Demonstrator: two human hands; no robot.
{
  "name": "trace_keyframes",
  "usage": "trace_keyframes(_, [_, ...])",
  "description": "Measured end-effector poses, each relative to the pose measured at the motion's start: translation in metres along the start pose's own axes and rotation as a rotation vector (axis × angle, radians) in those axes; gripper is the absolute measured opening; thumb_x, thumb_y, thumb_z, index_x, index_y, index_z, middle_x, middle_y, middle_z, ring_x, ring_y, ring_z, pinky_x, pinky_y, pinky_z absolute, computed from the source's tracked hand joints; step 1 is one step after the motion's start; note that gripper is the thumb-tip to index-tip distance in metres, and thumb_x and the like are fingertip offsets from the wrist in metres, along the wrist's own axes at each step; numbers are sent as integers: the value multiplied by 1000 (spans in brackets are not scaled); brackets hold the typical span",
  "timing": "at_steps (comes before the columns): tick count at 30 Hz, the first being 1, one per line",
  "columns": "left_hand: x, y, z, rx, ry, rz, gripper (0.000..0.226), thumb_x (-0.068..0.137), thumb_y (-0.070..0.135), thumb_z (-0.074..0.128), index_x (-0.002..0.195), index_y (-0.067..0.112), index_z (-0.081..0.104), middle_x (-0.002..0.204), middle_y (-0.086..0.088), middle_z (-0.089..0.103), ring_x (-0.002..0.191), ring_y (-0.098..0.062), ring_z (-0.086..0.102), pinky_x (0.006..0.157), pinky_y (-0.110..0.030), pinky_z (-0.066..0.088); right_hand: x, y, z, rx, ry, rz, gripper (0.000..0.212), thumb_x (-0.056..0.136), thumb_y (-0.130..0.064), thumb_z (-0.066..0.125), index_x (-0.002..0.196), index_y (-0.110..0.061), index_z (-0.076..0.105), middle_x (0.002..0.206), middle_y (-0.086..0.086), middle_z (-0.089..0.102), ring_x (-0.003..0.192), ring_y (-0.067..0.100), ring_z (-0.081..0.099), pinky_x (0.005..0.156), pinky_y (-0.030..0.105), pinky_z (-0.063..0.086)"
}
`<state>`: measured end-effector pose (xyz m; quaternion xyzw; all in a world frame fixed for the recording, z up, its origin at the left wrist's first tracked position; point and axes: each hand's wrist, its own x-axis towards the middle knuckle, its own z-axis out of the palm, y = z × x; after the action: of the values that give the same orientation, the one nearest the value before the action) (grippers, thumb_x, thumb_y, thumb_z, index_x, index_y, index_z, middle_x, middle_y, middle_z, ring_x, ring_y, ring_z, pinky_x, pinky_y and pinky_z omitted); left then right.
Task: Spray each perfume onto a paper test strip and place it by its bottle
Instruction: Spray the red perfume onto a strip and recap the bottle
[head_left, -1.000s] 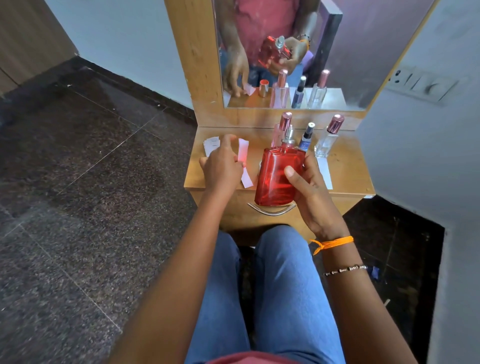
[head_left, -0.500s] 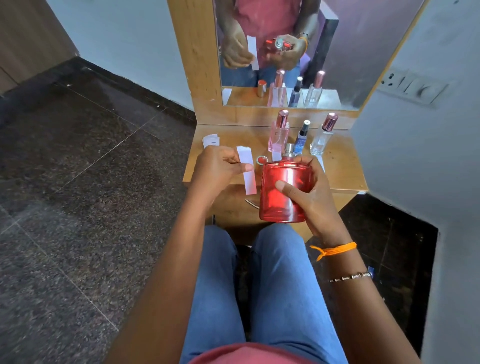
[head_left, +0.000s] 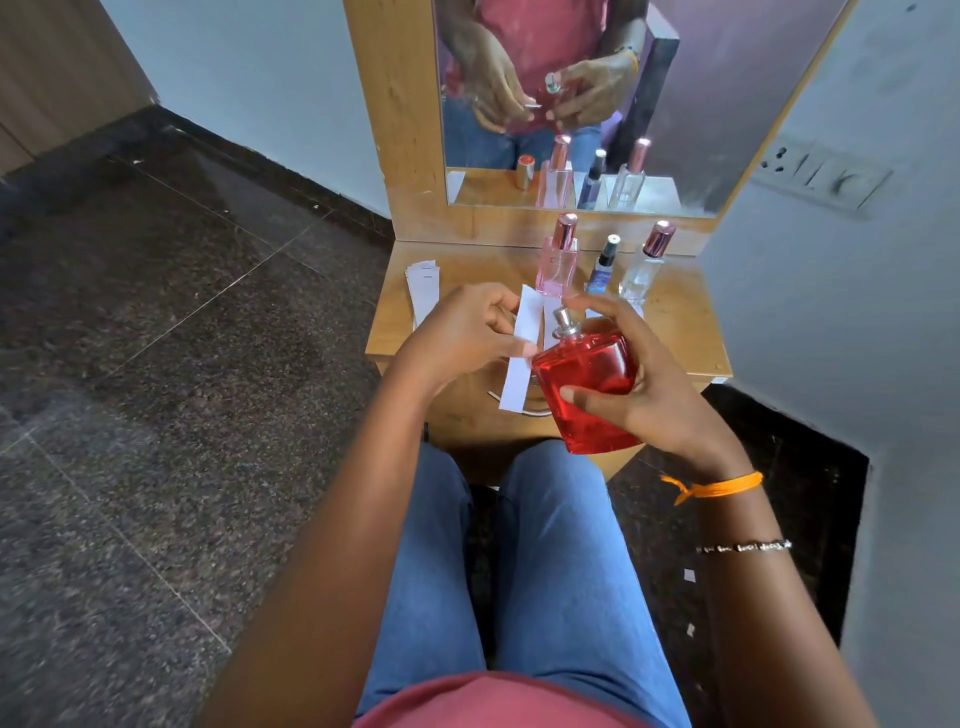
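My right hand (head_left: 639, 374) grips a large red perfume bottle (head_left: 589, 395), tilted left over the table's front edge, with its forefinger arched over the silver spray nozzle (head_left: 563, 322). My left hand (head_left: 462, 332) pinches a white paper test strip (head_left: 521, 351) held upright just left of the nozzle. At the back of the wooden table (head_left: 675, 332) stand a pink bottle (head_left: 558, 260), a small dark blue bottle (head_left: 602, 267) and a clear bottle (head_left: 647, 262) with a pink cap. White strips lie in front of them, partly hidden by my hands.
A stack of spare strips (head_left: 423, 288) lies at the table's left back corner. A mirror (head_left: 571, 104) rises behind the bottles. A grey wall with a switch plate (head_left: 826, 176) stands close on the right. Dark tiled floor spreads to the left.
My right hand has tilted the red bottle leftward and raised its forefinger over the nozzle. My left hand has brought the strip up close beside the nozzle.
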<state>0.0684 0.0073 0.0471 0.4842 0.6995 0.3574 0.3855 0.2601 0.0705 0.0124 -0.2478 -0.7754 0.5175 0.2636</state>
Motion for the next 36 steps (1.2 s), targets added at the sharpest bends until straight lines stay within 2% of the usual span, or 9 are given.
trace_keyframes(3, [1, 0, 1, 3, -43, 1, 35, 73, 6, 76, 104, 4, 60, 71, -2, 66, 72, -12, 59, 75, -24, 46, -2, 0, -3, 95, -31, 43, 71, 68, -8, 76, 130, -29, 49, 127, -11, 56, 119, 5, 54, 97, 23, 47])
trace_keyframes(10, [0, -2, 3, 6, -90, 34, 21, 74, 5, 75, 92, 2, 64, 77, -10, 69, 72, -13, 61, 83, -30, 48, -1, -1, -5, 178, -88, 137, 64, 64, -7, 76, 117, -38, 57, 109, -26, 64, 100, 2, 65, 76, 16, 53])
trace_keyframes(15, [-3, -6, 6, -50, -65, 66, 22, 84, 8, 66, 89, -14, 63, 83, -27, 62, 73, -4, 57, 78, -22, 46, -3, 2, -1, 226, -85, 145, 72, 64, -6, 77, 128, -30, 55, 119, -4, 65, 104, 14, 67, 79, 24, 55])
trace_keyframes(17, [-4, -9, 8, -72, -38, 49, 26, 87, 10, 62, 85, -16, 61, 70, -17, 45, 63, -7, 44, 64, -21, 37, -2, 4, -1, 233, -87, 143, 73, 64, -5, 77, 129, -31, 54, 120, -2, 66, 104, 16, 67, 82, 27, 56])
trace_keyframes(20, [-5, -14, 12, -157, 39, 2, 14, 88, 10, 61, 87, 0, 70, 72, -10, 48, 73, -16, 43, 73, -29, 37, -1, 4, -1, 203, -76, 135, 71, 66, -9, 77, 128, -34, 53, 120, -10, 64, 106, 11, 65, 83, 24, 55])
trace_keyframes(24, [-7, -18, 16, -287, 81, -39, 19, 85, 6, 64, 101, 15, 70, 83, 3, 68, 80, -9, 62, 80, -24, 50, -1, 1, -1, 108, 56, 86, 67, 68, -10, 76, 123, -37, 49, 113, -20, 61, 105, 3, 61, 88, 22, 51])
trace_keyframes(29, [-8, -18, 12, -461, 13, -47, 27, 83, 8, 66, 103, 27, 67, 80, 4, 68, 77, -3, 66, 67, -18, 53, -1, -7, -8, -207, 79, 13, 77, 69, -11, 74, 131, -42, 41, 100, -38, 56, 90, -8, 59, 82, 9, 48])
trace_keyframes(32, [-9, -16, 11, -517, -23, -25, 30, 83, 7, 66, 103, 29, 67, 75, 4, 65, 72, -1, 66, 63, -16, 52, 2, -12, -7, -421, 65, -33, 77, 68, -12, 77, 134, -33, 44, 113, -26, 57, 95, -11, 53, 83, 0, 36])
trace_keyframes(36, [-6, -18, 16, -464, 25, -35, 33, 81, 6, 67, 107, 27, 66, 76, 1, 63, 80, -8, 64, 75, -23, 56, 7, -17, -5, -611, 61, -37, 81, 70, -18, 80, 139, -31, 40, 137, -5, 54, 116, 15, 56, 95, 27, 46])
